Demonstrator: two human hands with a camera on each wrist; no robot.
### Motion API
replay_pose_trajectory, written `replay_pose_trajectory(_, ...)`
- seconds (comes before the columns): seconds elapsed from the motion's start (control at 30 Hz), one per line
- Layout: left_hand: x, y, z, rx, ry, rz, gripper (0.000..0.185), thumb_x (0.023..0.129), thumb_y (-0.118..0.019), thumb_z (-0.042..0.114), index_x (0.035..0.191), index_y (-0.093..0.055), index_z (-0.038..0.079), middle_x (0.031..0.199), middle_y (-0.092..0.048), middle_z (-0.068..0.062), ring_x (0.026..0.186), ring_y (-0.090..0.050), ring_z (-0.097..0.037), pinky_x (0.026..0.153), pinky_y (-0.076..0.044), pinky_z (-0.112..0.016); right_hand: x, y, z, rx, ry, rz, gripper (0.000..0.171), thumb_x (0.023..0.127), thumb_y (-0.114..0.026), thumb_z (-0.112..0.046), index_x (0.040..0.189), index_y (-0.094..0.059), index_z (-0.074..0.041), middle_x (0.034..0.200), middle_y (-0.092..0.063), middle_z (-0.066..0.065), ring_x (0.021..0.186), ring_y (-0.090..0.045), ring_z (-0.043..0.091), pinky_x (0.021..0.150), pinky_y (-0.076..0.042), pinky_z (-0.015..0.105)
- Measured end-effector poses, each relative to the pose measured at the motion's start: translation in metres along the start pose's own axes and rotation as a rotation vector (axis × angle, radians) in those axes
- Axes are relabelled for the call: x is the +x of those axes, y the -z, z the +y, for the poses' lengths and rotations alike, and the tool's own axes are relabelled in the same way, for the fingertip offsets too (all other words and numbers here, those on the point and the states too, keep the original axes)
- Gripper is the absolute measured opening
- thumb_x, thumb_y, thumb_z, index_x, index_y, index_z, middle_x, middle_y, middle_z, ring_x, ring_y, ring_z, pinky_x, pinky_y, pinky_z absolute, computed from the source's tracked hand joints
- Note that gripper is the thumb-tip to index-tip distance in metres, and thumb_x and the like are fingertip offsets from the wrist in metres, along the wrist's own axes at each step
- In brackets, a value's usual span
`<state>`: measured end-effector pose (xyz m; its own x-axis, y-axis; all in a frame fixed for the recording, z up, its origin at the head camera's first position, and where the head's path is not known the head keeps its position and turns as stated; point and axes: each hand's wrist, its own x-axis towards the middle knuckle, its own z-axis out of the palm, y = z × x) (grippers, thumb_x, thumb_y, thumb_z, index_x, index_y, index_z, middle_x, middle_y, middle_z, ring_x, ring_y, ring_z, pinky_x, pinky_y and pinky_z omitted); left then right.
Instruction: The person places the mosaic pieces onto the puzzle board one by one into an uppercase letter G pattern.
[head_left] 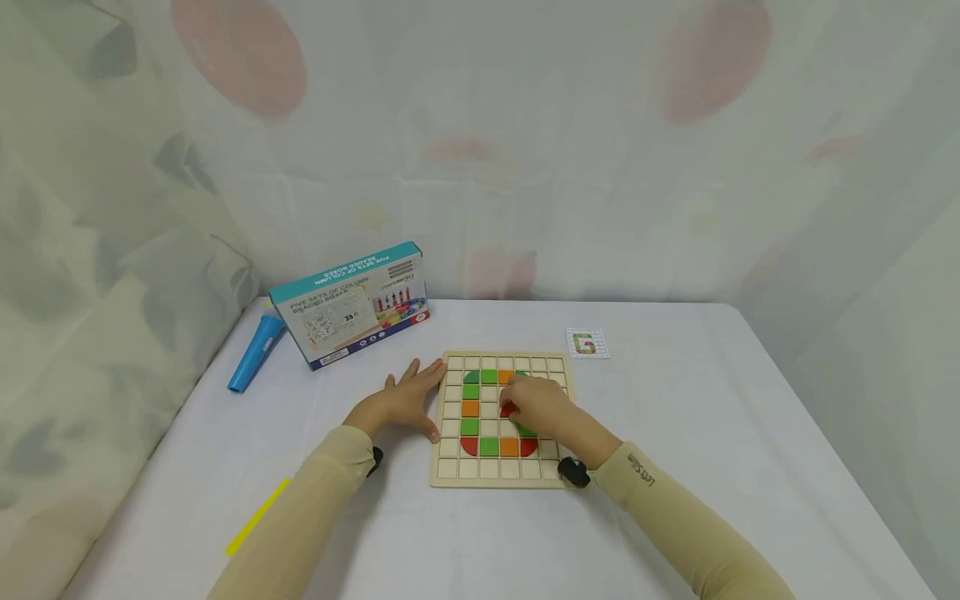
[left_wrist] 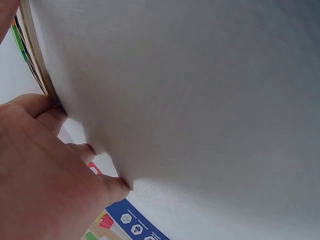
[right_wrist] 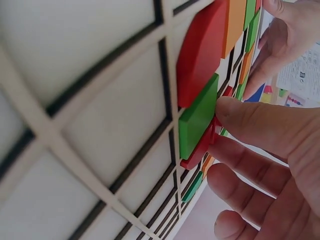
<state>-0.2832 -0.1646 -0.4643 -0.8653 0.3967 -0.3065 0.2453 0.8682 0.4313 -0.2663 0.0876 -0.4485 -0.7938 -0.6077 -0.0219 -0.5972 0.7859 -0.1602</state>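
Observation:
A square wooden grid board (head_left: 459,471) lies on the table with green, orange and red tiles set in a ring. My right hand (head_left: 542,407) reaches over its right half, thumb and forefinger pinching a red tile (head_left: 507,410) inside the ring. In the right wrist view this red tile (right_wrist: 199,151) sits beside a green tile (right_wrist: 198,117), and the other fingers are bent. Spread out, my left hand (head_left: 405,402) rests at the board's left edge, its thumb and fingertips by the rim. The left wrist view shows the left hand (left_wrist: 55,160) touching the board's side.
Behind the board on the left stands a cardboard box (head_left: 352,312), with a blue toy microphone (head_left: 257,352) beside it. A small pattern card (head_left: 587,343) lies past the board's far right corner. Near my left forearm is a yellow strip (head_left: 257,517).

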Motion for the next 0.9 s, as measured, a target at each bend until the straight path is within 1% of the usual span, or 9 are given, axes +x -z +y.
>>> replay_pose_trajectory(0.17, 0.000, 0.000, 0.000, -0.003, 0.007, 0.000, 0.122, 0.055, -0.086, 0.039, 0.149, -0.012, 0.017, 0.155, -0.003, 0.000, 0.140, 0.010, -0.033, 0.102, 0.004, -0.068, 0.000, -0.001, 0.001, -0.003, -0.005, -0.004, 0.018, 0.081, -0.071, -0.018, 0.099, -0.072, -0.017, 0.092, -0.060, -0.005, 0.081, -0.057, 0.010, 0.067, -0.051, 0.026)
replay_pose_trajectory(0.3, 0.001, 0.001, 0.001, 0.001, -0.001, 0.006, 0.122, 0.055, -0.085, 0.039, 0.149, -0.013, 0.016, 0.155, -0.004, -0.001, 0.139, 0.010, -0.035, 0.102, 0.003, -0.068, -0.001, -0.001, 0.002, 0.006, -0.005, -0.005, 0.020, 0.081, -0.071, -0.018, 0.101, -0.072, -0.017, 0.096, -0.061, -0.005, 0.084, -0.058, 0.011, 0.070, -0.051, 0.027)
replay_pose_trajectory(0.53, 0.001, 0.000, 0.004, -0.001, 0.000, 0.000, 0.123, 0.054, -0.086, 0.039, 0.149, -0.013, 0.015, 0.155, -0.004, -0.002, 0.139, 0.010, -0.034, 0.102, 0.003, -0.068, -0.004, -0.002, 0.002, 0.024, -0.003, 0.007, 0.021, 0.081, -0.071, -0.016, 0.101, -0.071, -0.016, 0.094, -0.060, -0.005, 0.080, -0.056, 0.009, 0.068, -0.050, 0.025)
replay_pose_trajectory(0.67, 0.002, 0.000, 0.003, 0.004, 0.001, 0.001, 0.123, 0.053, -0.086, 0.040, 0.149, -0.012, 0.016, 0.155, -0.004, -0.001, 0.140, 0.010, -0.034, 0.102, 0.003, -0.068, -0.005, -0.001, 0.003, 0.054, -0.001, 0.010, 0.021, 0.080, -0.071, -0.014, 0.101, -0.071, -0.016, 0.096, -0.060, -0.004, 0.081, -0.056, 0.010, 0.068, -0.050, 0.026)
replay_pose_trajectory(0.8, 0.003, 0.000, 0.000, 0.003, -0.002, -0.003, 0.123, 0.054, -0.085, 0.041, 0.149, -0.012, 0.017, 0.155, -0.003, 0.000, 0.139, 0.010, -0.034, 0.102, 0.004, -0.068, -0.005, 0.004, 0.010, 0.075, -0.015, 0.033, 0.021, 0.082, -0.070, -0.016, 0.103, -0.070, -0.015, 0.102, -0.061, -0.002, 0.084, -0.058, 0.012, 0.069, -0.051, 0.027)
replay_pose_trajectory(0.9, 0.003, 0.001, -0.002, 0.002, 0.001, -0.004, 0.122, 0.055, -0.085, 0.040, 0.150, -0.012, 0.017, 0.155, -0.003, 0.000, 0.140, 0.010, -0.034, 0.102, 0.004, -0.068, -0.004, 0.014, 0.020, 0.099, -0.039, 0.078, 0.023, 0.083, -0.068, -0.019, 0.106, -0.069, -0.014, 0.109, -0.061, 0.000, 0.090, -0.060, 0.015, 0.072, -0.052, 0.029)
